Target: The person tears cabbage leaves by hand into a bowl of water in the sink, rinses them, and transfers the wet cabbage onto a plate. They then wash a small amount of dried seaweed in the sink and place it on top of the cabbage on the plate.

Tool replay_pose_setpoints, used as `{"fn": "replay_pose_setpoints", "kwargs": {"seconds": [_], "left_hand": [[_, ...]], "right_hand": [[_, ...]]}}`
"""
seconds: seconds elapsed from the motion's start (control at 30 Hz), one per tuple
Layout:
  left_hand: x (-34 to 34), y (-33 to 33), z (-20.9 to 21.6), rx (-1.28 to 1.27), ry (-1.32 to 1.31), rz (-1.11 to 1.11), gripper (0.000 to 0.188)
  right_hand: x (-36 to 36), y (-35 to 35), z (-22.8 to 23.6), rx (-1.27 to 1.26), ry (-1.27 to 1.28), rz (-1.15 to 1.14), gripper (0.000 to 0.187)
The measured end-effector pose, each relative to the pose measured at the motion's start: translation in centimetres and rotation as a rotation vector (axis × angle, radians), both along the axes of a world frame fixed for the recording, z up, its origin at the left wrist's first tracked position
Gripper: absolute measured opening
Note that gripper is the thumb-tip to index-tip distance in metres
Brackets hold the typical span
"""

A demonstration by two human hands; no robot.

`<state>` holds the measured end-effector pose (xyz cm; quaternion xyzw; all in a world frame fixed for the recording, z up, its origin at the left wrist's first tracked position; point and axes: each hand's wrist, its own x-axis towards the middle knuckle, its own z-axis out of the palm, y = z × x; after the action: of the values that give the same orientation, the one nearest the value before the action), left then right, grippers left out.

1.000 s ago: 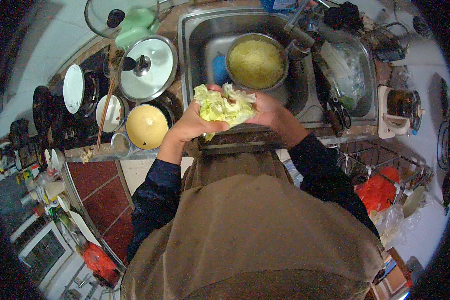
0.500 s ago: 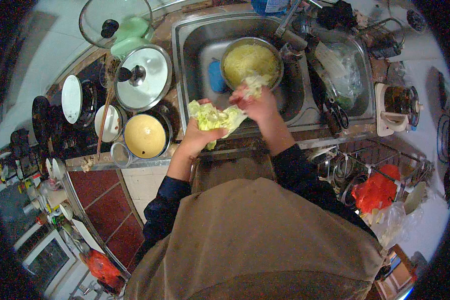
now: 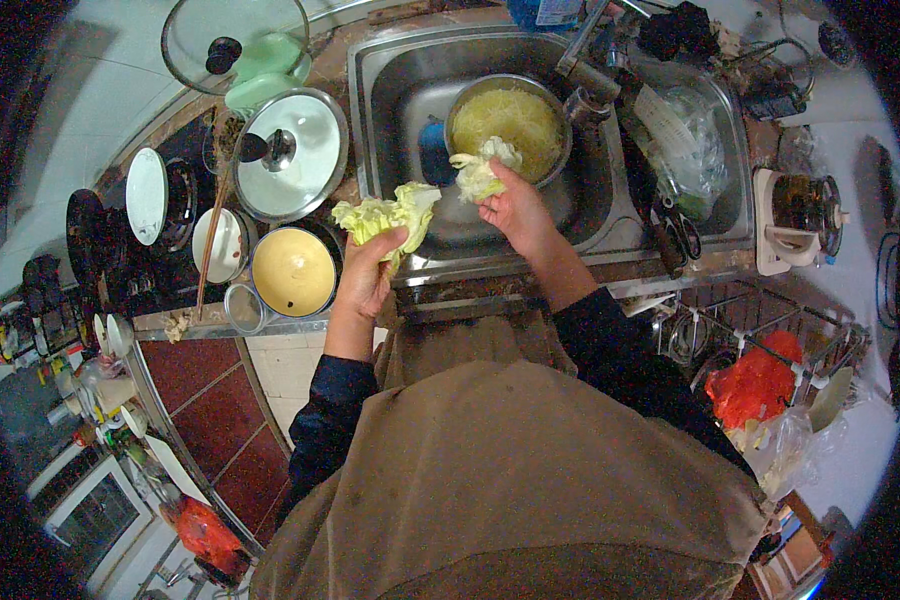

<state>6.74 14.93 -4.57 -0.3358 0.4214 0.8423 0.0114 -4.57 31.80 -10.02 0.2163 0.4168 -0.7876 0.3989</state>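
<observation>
My left hand (image 3: 367,275) is closed on a bunch of pale green-yellow cabbage leaves (image 3: 395,212), held over the sink's near left rim. A smaller piece of cabbage leaf (image 3: 478,178) is pinched in my right hand (image 3: 518,208), above the sink and close to the bowl's near edge. The two hands are apart. Beyond them a round metal bowl (image 3: 567,150) stands in the sink basin (image 3: 410,85), filled with pale yellow shreds (image 3: 505,120). Beside the bowl on the left lies a blue cloth or sponge (image 3: 433,152), its kind unclear.
Left of the sink are a lidded pot (image 3: 315,165), a pale yellow pot (image 3: 295,270), a white bowl (image 3: 232,243) with chopsticks (image 3: 210,245) across it, and a small clear cup (image 3: 242,308). Scissors (image 3: 688,232) and a plastic bag (image 3: 705,160) lie at the right basin.
My hands have drawn apart, the left moving left with the bigger bunch. My right hand has shifted slightly left and lower, its leaf piece now showing clearly.
</observation>
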Motion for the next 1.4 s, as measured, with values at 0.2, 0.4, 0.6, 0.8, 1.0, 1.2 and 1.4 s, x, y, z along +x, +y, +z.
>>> {"fn": "replay_pose_setpoints", "kwargs": {"seconds": [0.2,0.4,0.6,0.8,1.0,1.2,1.4], "left_hand": [[-0.5,0.6,-1.2,0.047,0.058,-0.045,0.042],[-1.9,1.0,-1.1,0.006,-0.092,-0.060,0.039],[-4.3,2.2,-3.3,-0.056,-0.155,-0.019,0.032],[-9.6,4.6,-8.3,-0.178,-0.094,-0.069,0.032],[-14.0,8.1,-9.1,0.020,-0.196,-0.129,0.056],[-13.2,10.4,-8.2,-0.162,-0.232,-0.355,0.063],[-11.5,12.0,-5.7,-0.338,-0.008,-0.496,0.037]], "right_hand": [[0.6,0.2,-0.9,-0.156,0.176,-0.013,0.029],[0.5,1.1,-2.5,0.390,0.508,0.109,0.029],[0.5,2.8,-3.3,0.889,0.992,0.176,0.027],[0.6,4.8,-0.5,1.169,1.256,0.210,0.042],[-0.5,7.0,-0.5,1.342,1.358,0.158,0.052],[-1.4,7.8,-0.6,1.309,1.403,0.167,0.051],[-1.4,7.0,0.2,1.271,1.450,0.146,0.048]]}}
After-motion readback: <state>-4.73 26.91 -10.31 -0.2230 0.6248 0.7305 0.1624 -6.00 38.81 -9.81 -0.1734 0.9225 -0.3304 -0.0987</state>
